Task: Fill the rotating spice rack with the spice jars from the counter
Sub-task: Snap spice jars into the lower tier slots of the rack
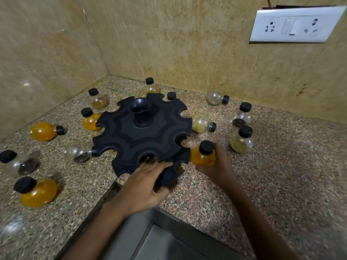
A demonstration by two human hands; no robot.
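The left hand [148, 182] is gripping the black rack [142, 136] on the speckled granite counter [272, 175]. The right hand [216, 164] is grasping a yellow jar [202, 156] beside it, under beige tiled walls [187, 44].

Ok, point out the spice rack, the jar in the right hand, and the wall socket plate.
spice rack [142, 139]: head view, top disc
orange jar [203, 158]: head view, round body
socket plate [294, 25]: head view, white face

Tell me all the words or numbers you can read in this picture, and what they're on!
There are none to read.
The spice jars, like the one in the right hand, carry no labels.
The black spice rack shows no writing.
The white switch and socket plate has no readable markings.
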